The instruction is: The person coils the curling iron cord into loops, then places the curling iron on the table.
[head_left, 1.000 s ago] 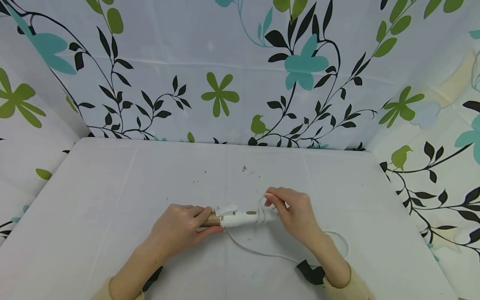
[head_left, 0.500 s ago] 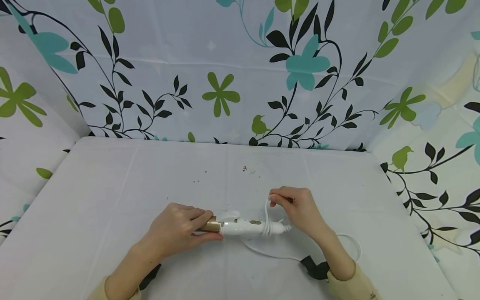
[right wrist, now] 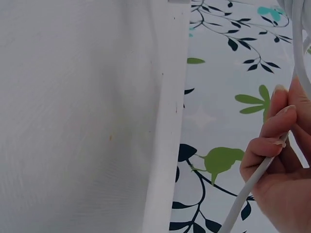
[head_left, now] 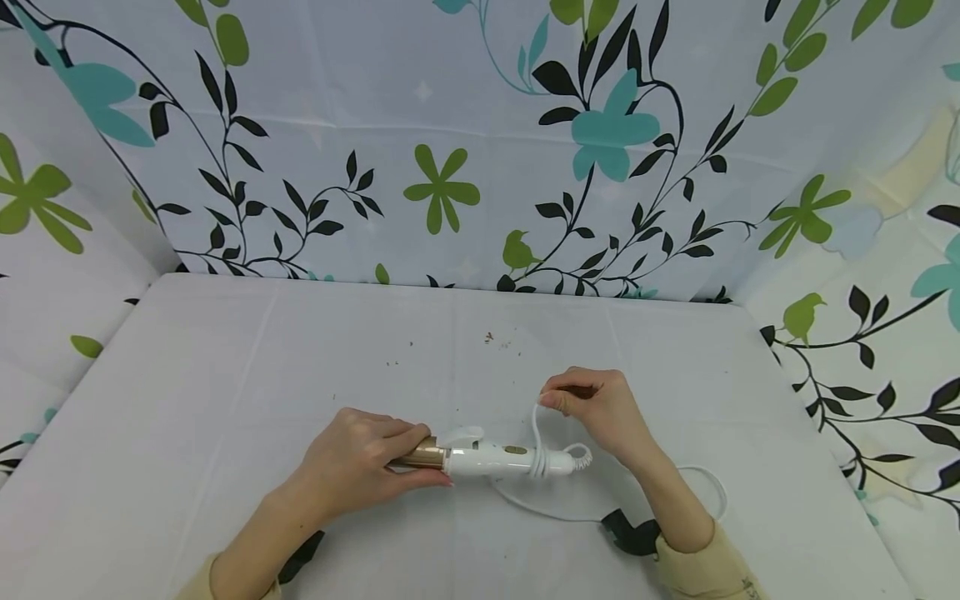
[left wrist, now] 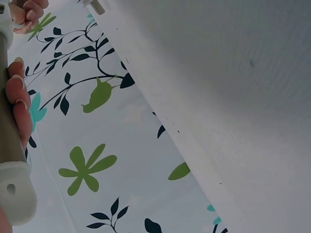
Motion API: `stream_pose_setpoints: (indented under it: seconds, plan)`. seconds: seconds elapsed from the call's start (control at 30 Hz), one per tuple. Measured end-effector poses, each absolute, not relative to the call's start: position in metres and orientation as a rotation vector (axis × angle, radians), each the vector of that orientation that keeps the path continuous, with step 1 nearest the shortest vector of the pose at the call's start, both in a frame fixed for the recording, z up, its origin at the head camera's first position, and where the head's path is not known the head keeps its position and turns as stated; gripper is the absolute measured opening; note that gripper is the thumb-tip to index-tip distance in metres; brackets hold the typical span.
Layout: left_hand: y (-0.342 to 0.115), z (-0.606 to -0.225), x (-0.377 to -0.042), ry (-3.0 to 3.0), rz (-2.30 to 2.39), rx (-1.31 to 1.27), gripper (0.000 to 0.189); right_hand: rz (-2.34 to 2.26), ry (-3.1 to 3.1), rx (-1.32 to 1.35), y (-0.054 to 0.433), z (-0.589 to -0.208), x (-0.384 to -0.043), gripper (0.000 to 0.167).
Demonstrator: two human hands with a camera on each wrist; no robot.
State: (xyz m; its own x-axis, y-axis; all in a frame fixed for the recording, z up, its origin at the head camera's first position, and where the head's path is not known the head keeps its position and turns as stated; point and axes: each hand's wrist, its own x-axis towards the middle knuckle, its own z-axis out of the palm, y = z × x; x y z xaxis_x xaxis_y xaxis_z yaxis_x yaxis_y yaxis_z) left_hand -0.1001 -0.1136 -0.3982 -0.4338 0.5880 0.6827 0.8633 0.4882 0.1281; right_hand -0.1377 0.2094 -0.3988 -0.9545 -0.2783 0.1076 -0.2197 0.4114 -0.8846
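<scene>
A white curling iron (head_left: 480,460) with a gold barrel (head_left: 423,453) lies level across the middle of the head view. My left hand (head_left: 360,454) grips it by the barrel, and in the left wrist view fingers (left wrist: 18,97) curl around that barrel (left wrist: 8,121). Its white cord (head_left: 537,454) is wound round the handle near the right end. Above that end my right hand (head_left: 596,408) pinches a raised length of the cord. Up close, the right wrist view has the cord (right wrist: 248,191) running through the curled fingers (right wrist: 272,145). The far end of the barrel is hidden by the left hand.
The loose cord (head_left: 543,515) loops over the white tabletop (head_left: 375,533) below the right hand. A black strap (head_left: 630,533) is by the right wrist, another dark one (head_left: 302,557) by the left. Small brown crumbs (head_left: 489,337) dot the table toward the patterned backdrop (head_left: 337,125).
The right hand has shifted slightly right and pulled the cord length out from the handle. The iron has moved a little right and nearer, its coiled cord end now showing. The left hand keeps its grip.
</scene>
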Motion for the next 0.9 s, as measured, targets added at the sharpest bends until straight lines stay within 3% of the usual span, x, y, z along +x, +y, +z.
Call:
stream_pose_setpoints:
  seconds: [0.23, 0.53, 0.9]
  plan:
    - [-0.116, -0.397, -0.1, -2.186, -0.783, -1.146, 0.036, -1.67, 2.55, -0.569, 0.211, -0.401, -0.139, 0.011]
    - [-0.117, -0.392, -0.098, -2.254, -0.867, -1.055, 0.033, -1.733, 2.543, -0.275, 0.205, -0.406, -0.14, 0.021]
    - [-0.115, -0.392, -0.099, -2.198, -0.881, -0.876, 0.045, -1.567, 2.716, -0.406, 0.195, -0.414, -0.138, 0.014]
